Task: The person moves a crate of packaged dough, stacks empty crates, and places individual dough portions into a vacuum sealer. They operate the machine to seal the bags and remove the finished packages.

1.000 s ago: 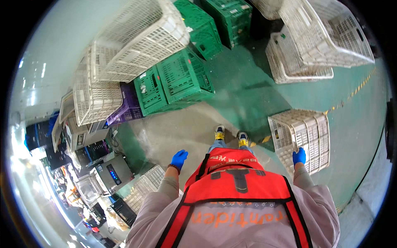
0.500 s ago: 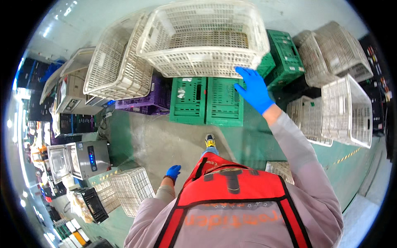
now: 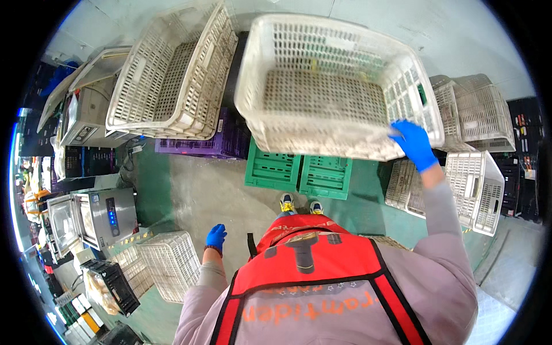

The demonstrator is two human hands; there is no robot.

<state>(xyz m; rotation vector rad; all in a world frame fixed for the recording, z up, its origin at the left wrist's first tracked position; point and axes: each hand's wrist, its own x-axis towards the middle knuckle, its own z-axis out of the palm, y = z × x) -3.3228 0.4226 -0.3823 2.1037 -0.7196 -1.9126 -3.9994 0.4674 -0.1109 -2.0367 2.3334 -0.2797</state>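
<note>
A large white plastic mesh basket (image 3: 322,95) tilts toward me atop folded green crates (image 3: 273,172) at the upper centre, its inside showing and its image slightly blurred. My right hand (image 3: 411,141), in a blue glove, grips the basket's front rim near the right corner. At lower left, my left hand (image 3: 216,237), also gloved in blue, hangs by my side with loosely bent fingers and holds nothing. A second white basket (image 3: 201,86) rests on a purple crate (image 3: 192,147), just left of the gripped basket.
Stacked white baskets (image 3: 483,115) stand at right against the pale wall. At left are steel machines (image 3: 112,213) with cables, a black crate (image 3: 106,287) and more white baskets (image 3: 169,264). My shoes stand on the green and grey floor (image 3: 195,190) below the green crates.
My view has turned toward the stacks. My right hand left the lower basket at right, reached up and took the top basket's rim; that basket has shifted rightward and nearer me.
</note>
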